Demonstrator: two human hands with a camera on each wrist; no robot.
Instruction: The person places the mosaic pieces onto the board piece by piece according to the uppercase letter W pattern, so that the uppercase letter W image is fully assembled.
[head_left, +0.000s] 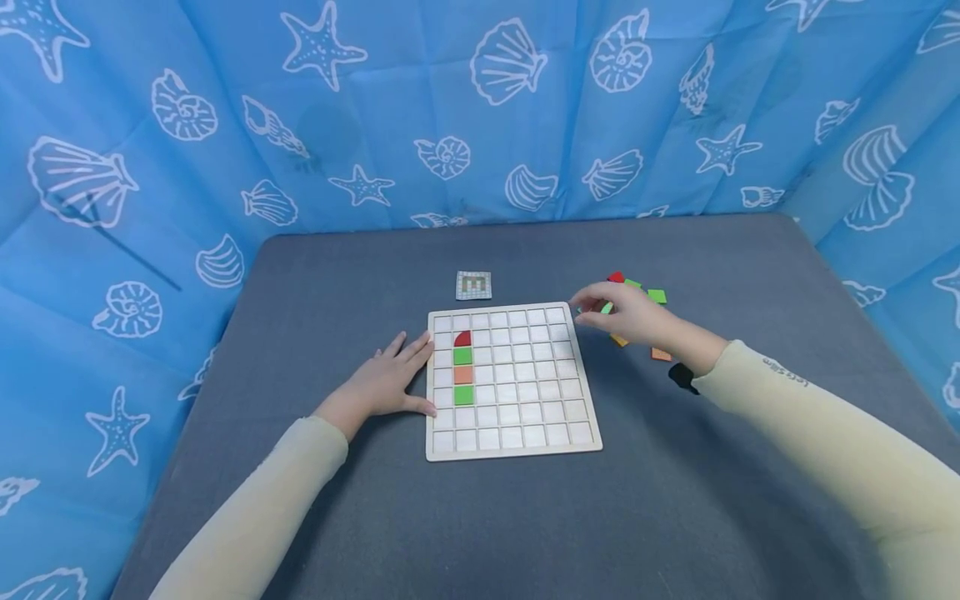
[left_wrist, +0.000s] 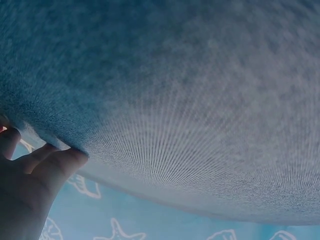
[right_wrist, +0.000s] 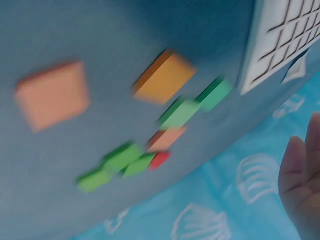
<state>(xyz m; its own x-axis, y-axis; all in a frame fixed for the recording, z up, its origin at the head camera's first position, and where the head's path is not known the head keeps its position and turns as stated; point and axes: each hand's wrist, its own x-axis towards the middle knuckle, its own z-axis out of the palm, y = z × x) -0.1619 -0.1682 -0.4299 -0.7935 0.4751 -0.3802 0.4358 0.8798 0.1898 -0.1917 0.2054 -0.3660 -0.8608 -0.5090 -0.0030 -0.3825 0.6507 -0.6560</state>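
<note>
A pale square grid board (head_left: 525,414) lies on the table. One column near its left side holds a red rounded piece (head_left: 462,338), a green tile (head_left: 462,357), an orange tile (head_left: 463,375) and another green tile (head_left: 463,395). My left hand (head_left: 382,383), fingers spread, rests against the board's left edge. Above several loose tiles, near the board's upper right corner, hovers my right hand (head_left: 630,312), thumb and fingers apart; I see nothing held in it. Beneath and around it are a light green tile (right_wrist: 179,114), a teal tile (right_wrist: 214,94) and an orange tile (right_wrist: 165,77).
Behind the board lies a small patterned card (head_left: 474,285). More loose tiles, including a salmon tile (right_wrist: 54,95) and a red piece (right_wrist: 159,160), are scattered right of the board. A blue shell-print curtain (head_left: 480,108) hangs around the grey table (head_left: 510,533).
</note>
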